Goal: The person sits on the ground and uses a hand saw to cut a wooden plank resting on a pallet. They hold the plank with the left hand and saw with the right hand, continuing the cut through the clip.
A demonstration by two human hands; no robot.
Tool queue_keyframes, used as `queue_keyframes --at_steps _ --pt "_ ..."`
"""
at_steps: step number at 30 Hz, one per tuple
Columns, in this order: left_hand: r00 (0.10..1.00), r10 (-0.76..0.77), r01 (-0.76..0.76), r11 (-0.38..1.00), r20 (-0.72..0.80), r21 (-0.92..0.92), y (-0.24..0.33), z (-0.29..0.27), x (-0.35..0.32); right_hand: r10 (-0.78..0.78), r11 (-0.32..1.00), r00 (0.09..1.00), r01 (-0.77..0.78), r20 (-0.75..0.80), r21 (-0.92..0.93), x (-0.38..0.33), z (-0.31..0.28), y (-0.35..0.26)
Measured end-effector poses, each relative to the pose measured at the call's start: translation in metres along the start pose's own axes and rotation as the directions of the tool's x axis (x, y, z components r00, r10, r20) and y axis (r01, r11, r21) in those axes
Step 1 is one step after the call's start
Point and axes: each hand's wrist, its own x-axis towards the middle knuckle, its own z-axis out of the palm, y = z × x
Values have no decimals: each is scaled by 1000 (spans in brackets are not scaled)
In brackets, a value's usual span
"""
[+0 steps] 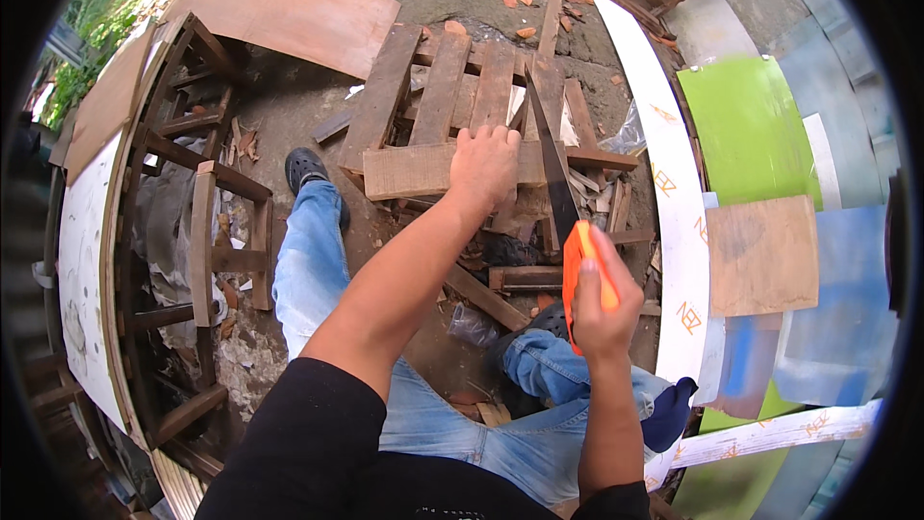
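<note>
My right hand (610,306) is closed round the orange handle of a handsaw (553,166). Its long dark blade points away from me, resting by the right end of a short wooden board (409,171). My left hand (486,164) grips that board from above, the fingers bent over its far edge and the thumb side toward the saw. Beneath the board is a low slatted wooden pallet (445,87) with gaps between its planks. Whether the teeth have cut into the wood cannot be made out.
Wood offcuts (489,297) and broken tiles lie around my feet. A dark wooden frame (202,202) stands at left, with a brown sheet (289,5) behind it. On the right are a long white panel (674,183), a green sheet (751,120) and a plywood piece (763,255).
</note>
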Motion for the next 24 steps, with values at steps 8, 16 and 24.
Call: queue_keyframes --at_steps 8,16,24 --pt "998 -65 64 998 -21 -12 4 -3 4 146 986 988 -149 44 77 -25 -7 2" --pt "999 -11 10 999 -31 -47 0 7 2 152 985 987 -156 51 76 -107 -53 -20" --pt "999 -25 27 999 43 -33 6 -3 -2 -40 999 999 41 -26 33 43 30 16"
